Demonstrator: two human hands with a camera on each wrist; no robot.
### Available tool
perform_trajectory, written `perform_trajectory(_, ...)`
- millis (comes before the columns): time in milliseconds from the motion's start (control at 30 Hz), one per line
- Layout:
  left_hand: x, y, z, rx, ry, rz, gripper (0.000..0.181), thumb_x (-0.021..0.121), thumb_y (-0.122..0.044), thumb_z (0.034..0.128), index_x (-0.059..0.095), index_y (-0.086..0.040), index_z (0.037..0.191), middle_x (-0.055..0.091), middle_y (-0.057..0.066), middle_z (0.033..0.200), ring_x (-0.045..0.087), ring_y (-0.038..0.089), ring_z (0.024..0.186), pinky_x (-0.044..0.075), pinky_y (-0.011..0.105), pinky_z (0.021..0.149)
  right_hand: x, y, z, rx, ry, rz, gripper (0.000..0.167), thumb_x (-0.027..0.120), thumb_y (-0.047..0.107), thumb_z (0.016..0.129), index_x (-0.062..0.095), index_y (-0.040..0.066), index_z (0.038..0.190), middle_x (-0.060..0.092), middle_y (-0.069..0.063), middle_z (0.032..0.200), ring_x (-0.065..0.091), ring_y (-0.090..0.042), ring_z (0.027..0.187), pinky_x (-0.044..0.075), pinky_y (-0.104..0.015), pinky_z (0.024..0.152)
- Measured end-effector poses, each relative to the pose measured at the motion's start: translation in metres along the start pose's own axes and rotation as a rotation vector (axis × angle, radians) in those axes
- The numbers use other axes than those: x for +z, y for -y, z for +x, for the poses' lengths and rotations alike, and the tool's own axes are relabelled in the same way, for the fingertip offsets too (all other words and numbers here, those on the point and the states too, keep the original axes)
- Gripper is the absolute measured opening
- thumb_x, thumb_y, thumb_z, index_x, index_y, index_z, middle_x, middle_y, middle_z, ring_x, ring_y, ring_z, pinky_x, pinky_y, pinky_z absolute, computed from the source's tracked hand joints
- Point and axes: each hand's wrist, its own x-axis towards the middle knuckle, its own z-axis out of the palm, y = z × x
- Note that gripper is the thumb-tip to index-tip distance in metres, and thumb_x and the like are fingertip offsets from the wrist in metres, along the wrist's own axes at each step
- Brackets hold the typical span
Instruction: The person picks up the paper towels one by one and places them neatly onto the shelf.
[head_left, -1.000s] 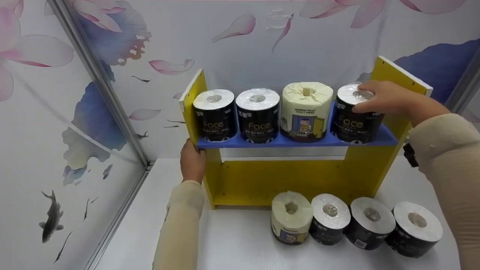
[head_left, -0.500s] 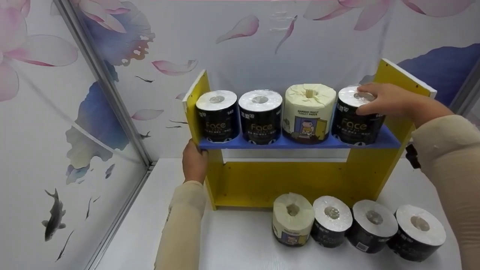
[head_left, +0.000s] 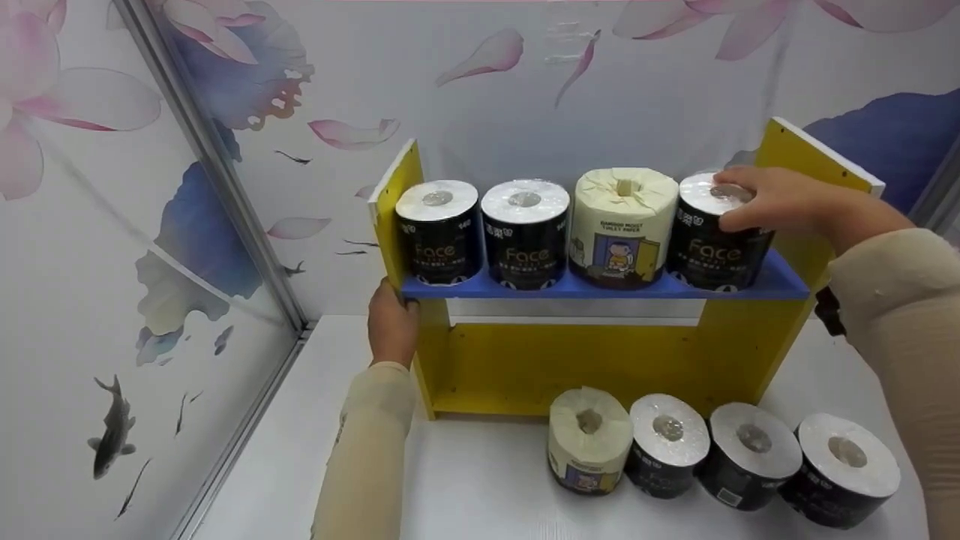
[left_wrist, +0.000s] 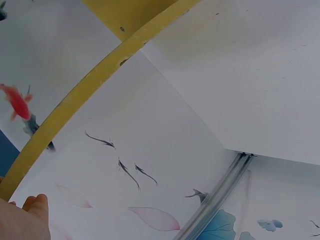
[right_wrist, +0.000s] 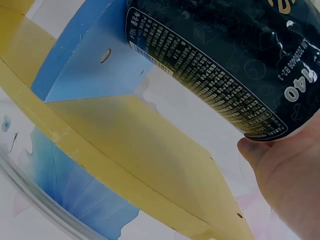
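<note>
My right hand (head_left: 795, 202) grips the top of a black-wrapped toilet roll (head_left: 712, 259), fingers over its white top and thumb at the front. This roll stands upright at the right of the blue shelf board (head_left: 525, 291), close against a cream toilet roll (head_left: 622, 232). Two more black rolls, a middle one (head_left: 525, 240) and a left one (head_left: 439, 240), stand on the same board. In the right wrist view the gripped roll (right_wrist: 210, 65) shows its printed side. Lower left, my left hand (head_left: 391, 326) holds the yellow side panel (head_left: 396, 195) of the rack; its fingers are partly hidden.
On the white table (head_left: 480, 480), in front of the rack's yellow lower board (head_left: 570, 360), another cream roll (head_left: 589, 442) stands beside several black rolls (head_left: 667, 450). Behind the rack is a flower-patterned wall (head_left: 465, 105). A metal-framed panel (head_left: 202, 172) rises at left.
The gripped roll has slid slightly left, closing the gap to the cream roll. My left hand keeps its place on the panel. The head view has shifted a little.
</note>
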Motion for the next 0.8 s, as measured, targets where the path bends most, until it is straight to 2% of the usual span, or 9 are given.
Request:
perform_trajectory(367,0.002,0.000,0.001,-0.024,0.012,-0.015,0.037,0.052,-0.009,0.0969,0.047,-0.002,0.133,0.058,0.014,0.124,0.057,0.028,0.114,0.045,0.046,0.100,0.000,0.005,-0.001,-0.019,0.022,0.043,0.079,0.057,0.032,0.089,0.022,-0.002,0.150,0.021,-0.034,0.149,0.031,-0.048,0.121,0.028,-0.068,0.099)
perform_trajectory(500,0.001,0.000,0.001,-0.026,0.029,-0.032,0.037,0.051,-0.010,0.0981,0.045,-0.003,0.134,0.057,0.013,0.125,0.057,0.028,0.115,0.044,0.046,0.101,0.002,0.007,0.001,-0.017,-0.009,0.026,0.084,0.061,0.037,0.087,0.022,-0.002,0.150,0.016,-0.033,0.152,0.024,-0.050,0.129,0.022,-0.070,0.102)
perform_trajectory(667,0.001,0.001,0.002,0.007,0.008,-0.027,0.034,0.052,-0.007,0.0958,0.049,-0.001,0.130,0.059,0.015,0.120,0.058,0.029,0.110,0.046,0.045,0.096,0.006,0.009,0.004,-0.038,-0.062,0.004,0.088,0.065,0.039,0.085,0.024,-0.003,0.150,0.012,-0.034,0.153,0.013,-0.053,0.138,0.014,-0.071,0.106)
perform_trajectory(800,0.000,0.002,0.002,0.030,-0.007,-0.010,0.033,0.052,-0.006,0.0937,0.051,0.001,0.126,0.060,0.017,0.117,0.059,0.030,0.107,0.047,0.045,0.093,0.008,0.013,0.003,-0.072,-0.127,-0.018,0.083,0.066,0.039,0.085,0.031,-0.003,0.148,0.016,-0.034,0.152,0.015,-0.054,0.137,0.016,-0.071,0.105)
